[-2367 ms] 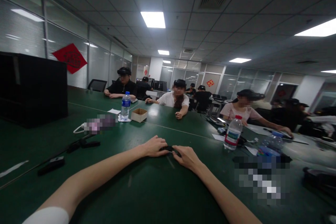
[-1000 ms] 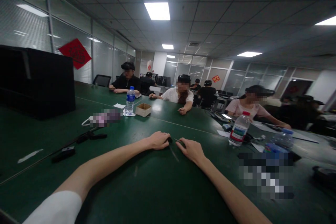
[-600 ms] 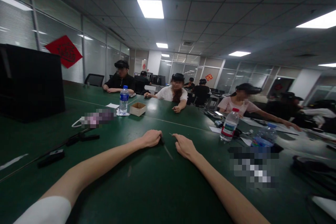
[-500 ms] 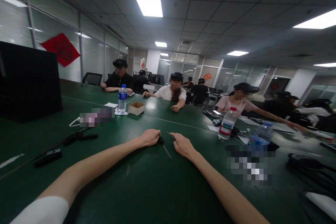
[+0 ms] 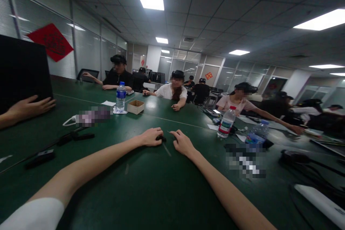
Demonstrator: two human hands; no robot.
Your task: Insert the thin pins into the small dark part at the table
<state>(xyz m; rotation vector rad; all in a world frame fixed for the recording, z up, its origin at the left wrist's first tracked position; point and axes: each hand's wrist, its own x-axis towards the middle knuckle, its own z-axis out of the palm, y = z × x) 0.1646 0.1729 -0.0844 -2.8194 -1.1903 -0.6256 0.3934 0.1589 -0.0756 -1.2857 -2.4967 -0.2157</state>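
Observation:
My left hand [image 5: 153, 137] rests on the green table [image 5: 129, 194] with its fingers closed on a small dark object [image 5: 161, 138], whose kind I cannot make out. Just below that object a thin pale streak [image 5: 166, 149] runs along the tabletop; whether it is a loose strip or a mark is unclear. A short gap to the right, my right hand [image 5: 183, 143] is closed in a pinch, index finger pointing left. From its fingertips pokes a thin pale sliver [image 5: 169, 132], too small to name.
A small open box [image 5: 136, 107] and a water bottle [image 5: 121, 97] stand beyond my left hand. To the right are a red-capped bottle [image 5: 226, 122], another bottle [image 5: 257, 133] and black cables [image 5: 304, 161]. At left, another person's hand [image 5: 29, 109] touches a dark screen [image 5: 24, 72]. Several people sit around.
The view has shifted slightly right and down. Another person's hand has come in at the left, against the dark screen. The person in black has raised one arm. My hands keep nearly the same pose.

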